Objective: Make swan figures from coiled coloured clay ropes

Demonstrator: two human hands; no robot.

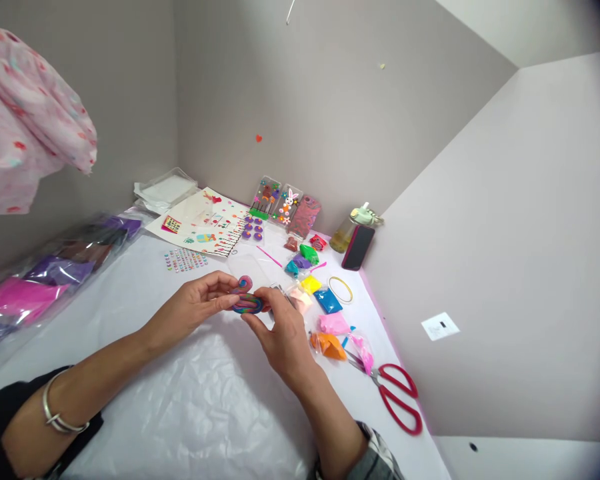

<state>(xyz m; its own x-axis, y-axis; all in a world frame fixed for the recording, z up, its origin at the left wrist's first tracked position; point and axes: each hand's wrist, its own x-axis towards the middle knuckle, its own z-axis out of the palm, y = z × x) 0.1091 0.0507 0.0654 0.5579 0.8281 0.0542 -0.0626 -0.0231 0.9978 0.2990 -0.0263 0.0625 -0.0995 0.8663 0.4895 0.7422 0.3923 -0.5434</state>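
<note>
Between my two hands, above the white-covered table, is a coiled roll of multicoloured modelling clay [247, 305], blue, green and pink in stripes, with a small curled end on top. My left hand [207, 295] pinches it from the left with thumb and fingers. On the other side my right hand [280, 327] grips its right edge between thumb and forefinger. Just behind the hands lies a clear plastic sheet [247, 267], partly hidden. Small packets of coloured clay sit right of my right hand, among them a yellow one [311, 285] and an orange one [329, 346].
Red-handled scissors [400, 399] lie at the table's right edge. A phone [359, 247] leans on a bottle [344, 235] near the wall. Decorated phone cases [287, 205] and a sticker-covered sheet [200, 220] are at the back. Plastic-bagged clay [25, 297] lies left.
</note>
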